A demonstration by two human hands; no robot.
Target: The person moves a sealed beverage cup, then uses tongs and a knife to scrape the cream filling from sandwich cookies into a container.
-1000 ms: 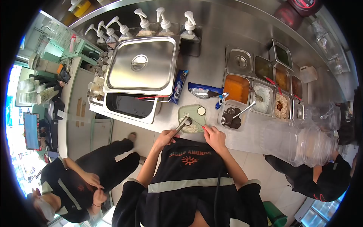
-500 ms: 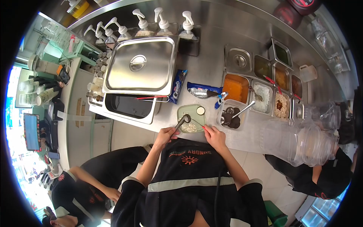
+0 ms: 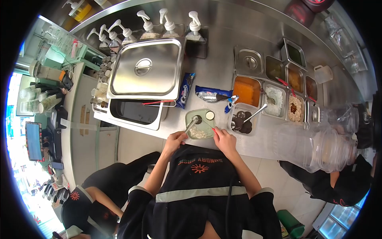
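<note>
My left hand [image 3: 176, 142] is closed round the handle of a metal spoon-like tool [image 3: 190, 127]. Its dark round end is over a pale green tray [image 3: 188, 116]. From the right, my right hand [image 3: 225, 142] pinches a thin stick-like tool, with a bit of red at the fingertips. The thin tool's tip points toward the dark end, but its shape is too small to make out. White crumbly bits [image 3: 197, 133] lie in the tray's near part, and a pale round disc [image 3: 209, 115] sits at its far right corner.
Right of the tray is a tub of dark round cookies [image 3: 241, 122] with a spoon. Blue cookie packets [image 3: 215, 95] lie behind. A lidded steel pan [image 3: 145, 69] stands left, topping pans [image 3: 247, 90] and stacked plastic cups [image 3: 314, 143] right. Co-workers are on both sides.
The spoon-like tool has turned in my left hand, its handle now showing lighter, and its dark end has moved slightly up. The co-worker on the left has shifted lower.
</note>
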